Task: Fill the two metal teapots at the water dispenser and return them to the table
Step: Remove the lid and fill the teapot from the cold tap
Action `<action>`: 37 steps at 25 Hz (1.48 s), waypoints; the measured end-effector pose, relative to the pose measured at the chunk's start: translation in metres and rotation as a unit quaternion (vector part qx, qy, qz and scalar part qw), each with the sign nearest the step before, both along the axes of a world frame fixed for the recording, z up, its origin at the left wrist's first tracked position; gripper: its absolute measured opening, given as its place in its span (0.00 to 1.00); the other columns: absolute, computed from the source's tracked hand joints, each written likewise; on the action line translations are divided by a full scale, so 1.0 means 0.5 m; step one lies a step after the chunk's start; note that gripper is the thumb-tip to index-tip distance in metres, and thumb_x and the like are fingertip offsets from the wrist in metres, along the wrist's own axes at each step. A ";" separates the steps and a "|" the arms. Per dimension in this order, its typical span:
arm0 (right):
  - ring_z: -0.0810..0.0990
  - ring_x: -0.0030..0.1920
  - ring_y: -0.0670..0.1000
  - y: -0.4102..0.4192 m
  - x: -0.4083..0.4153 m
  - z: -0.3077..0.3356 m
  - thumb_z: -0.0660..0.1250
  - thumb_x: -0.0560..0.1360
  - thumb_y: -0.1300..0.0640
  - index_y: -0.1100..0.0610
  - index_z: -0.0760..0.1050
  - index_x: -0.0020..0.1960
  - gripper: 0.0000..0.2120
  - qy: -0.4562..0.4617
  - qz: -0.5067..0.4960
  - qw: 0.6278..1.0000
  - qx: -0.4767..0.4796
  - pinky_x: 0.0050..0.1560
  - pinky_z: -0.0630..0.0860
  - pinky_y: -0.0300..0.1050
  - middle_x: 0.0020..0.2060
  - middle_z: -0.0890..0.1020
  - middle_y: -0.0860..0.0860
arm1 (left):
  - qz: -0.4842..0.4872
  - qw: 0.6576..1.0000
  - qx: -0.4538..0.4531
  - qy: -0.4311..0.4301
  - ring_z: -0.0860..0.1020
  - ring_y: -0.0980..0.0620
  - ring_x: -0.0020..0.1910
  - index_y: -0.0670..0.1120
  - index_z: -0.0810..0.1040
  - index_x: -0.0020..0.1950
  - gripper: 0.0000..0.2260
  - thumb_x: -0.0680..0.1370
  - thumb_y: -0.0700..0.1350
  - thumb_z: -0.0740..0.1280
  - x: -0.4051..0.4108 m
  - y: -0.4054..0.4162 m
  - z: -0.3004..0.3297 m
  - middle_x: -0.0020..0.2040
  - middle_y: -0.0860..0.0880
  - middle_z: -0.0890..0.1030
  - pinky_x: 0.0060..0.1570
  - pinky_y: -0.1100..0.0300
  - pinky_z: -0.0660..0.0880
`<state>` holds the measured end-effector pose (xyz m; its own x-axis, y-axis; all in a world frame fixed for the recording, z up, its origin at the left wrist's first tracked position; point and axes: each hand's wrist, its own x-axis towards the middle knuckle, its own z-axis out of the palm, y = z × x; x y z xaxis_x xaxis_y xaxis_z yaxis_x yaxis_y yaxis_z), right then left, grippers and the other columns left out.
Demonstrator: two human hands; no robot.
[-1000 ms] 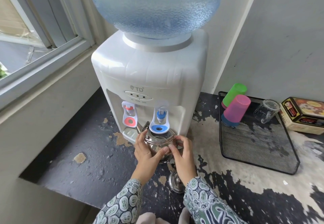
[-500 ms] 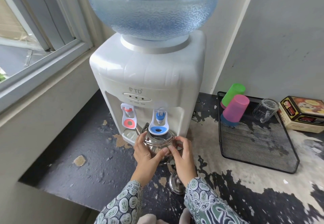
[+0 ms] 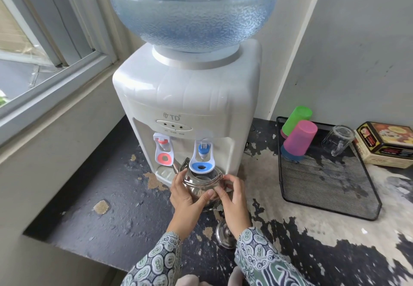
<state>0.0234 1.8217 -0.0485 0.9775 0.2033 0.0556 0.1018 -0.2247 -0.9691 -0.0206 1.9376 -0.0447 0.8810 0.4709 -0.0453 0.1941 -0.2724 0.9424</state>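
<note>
Both hands were around one metal teapot [image 3: 202, 185], which stood open under the blue tap [image 3: 202, 154] of the water dispenser [image 3: 187, 97]. The left hand [image 3: 186, 193] grasped its left side with the thumb across the front, and the right hand [image 3: 233, 198] held the right side with curled fingers near the folded handle. I think the two hands kept the opening exactly below the spout, so that water would fall inside and the pot would not slide on the worn counter [image 3: 116, 207]. The lid [image 3: 224, 234] lay on the counter just behind the right wrist, probably put aside for filling. The second teapot was not in view. Compared with half a second before, the hands and the pot had not really moved; only the view sat a little differently
</note>
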 end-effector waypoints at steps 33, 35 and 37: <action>0.78 0.44 0.46 -0.001 0.006 0.087 0.57 0.70 0.40 0.49 0.74 0.46 0.15 -0.053 -0.070 0.994 0.060 0.49 0.75 0.41 0.42 0.80 0.47 | 0.004 1.000 -0.006 0.003 0.55 0.57 0.64 0.69 0.53 0.57 0.35 0.55 0.68 0.66 -0.002 -0.002 0.004 0.66 0.51 0.59 0.70 0.53 0.52; 0.77 0.39 0.44 0.002 0.006 0.121 0.57 0.71 0.41 0.52 0.74 0.44 0.16 -0.068 -0.028 0.994 0.078 0.44 0.73 0.35 0.35 0.78 0.46 | 0.004 1.000 0.001 0.007 0.55 0.57 0.64 0.69 0.54 0.58 0.35 0.55 0.69 0.65 -0.002 -0.002 0.003 0.67 0.50 0.59 0.70 0.53 0.52; 0.76 0.36 0.41 0.007 0.008 0.145 0.58 0.71 0.42 0.56 0.74 0.41 0.18 -0.064 0.017 0.994 0.082 0.40 0.71 0.31 0.31 0.77 0.45 | 0.001 1.000 0.008 0.005 0.56 0.57 0.63 0.70 0.54 0.57 0.33 0.56 0.69 0.65 -0.001 -0.002 0.001 0.66 0.50 0.59 0.71 0.52 0.53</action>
